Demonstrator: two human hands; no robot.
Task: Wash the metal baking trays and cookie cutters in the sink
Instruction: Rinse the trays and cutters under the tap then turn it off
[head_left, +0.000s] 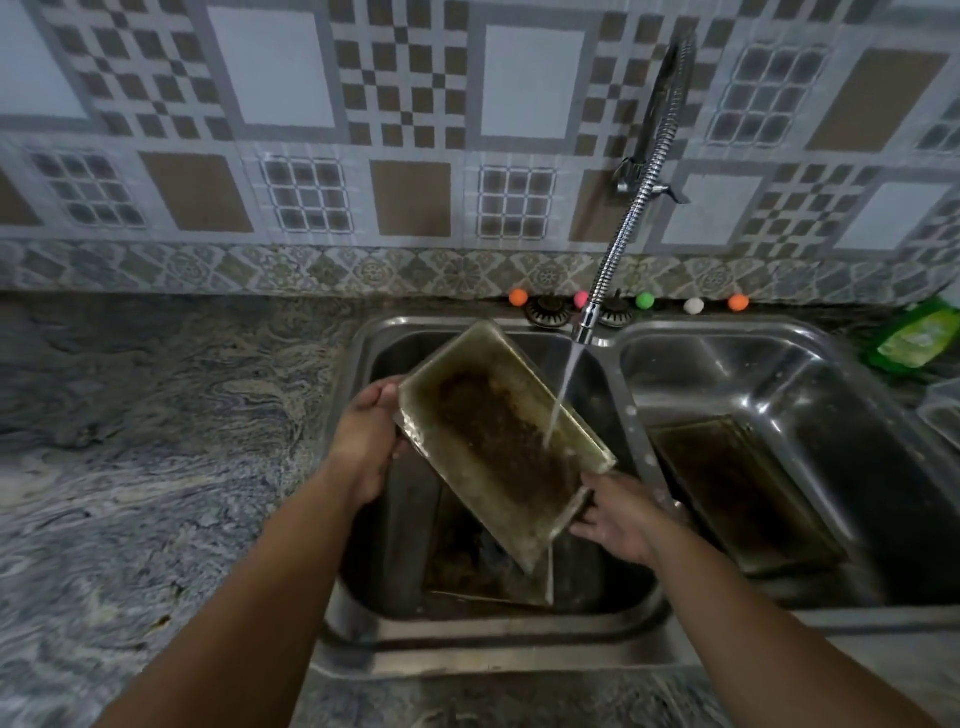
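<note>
A rectangular metal baking tray (498, 441), brown with burnt residue, is held tilted over the left basin of the double sink (621, 395). My left hand (366, 441) grips its left long rim. My right hand (618, 517) grips its lower right corner. Water from the flexible tap (589, 322) runs onto the tray's inside. Another tray (493, 571) lies in the left basin beneath it, partly hidden. A third dirty tray (743, 493) lies in the right basin. No cookie cutters are visible.
A marbled stone counter (156, 441) stretches to the left. Small coloured balls (645, 300) line the ledge behind the sink. A green dish-soap pouch (917, 338) and a clear container (943, 410) sit at the far right. A tiled wall rises behind.
</note>
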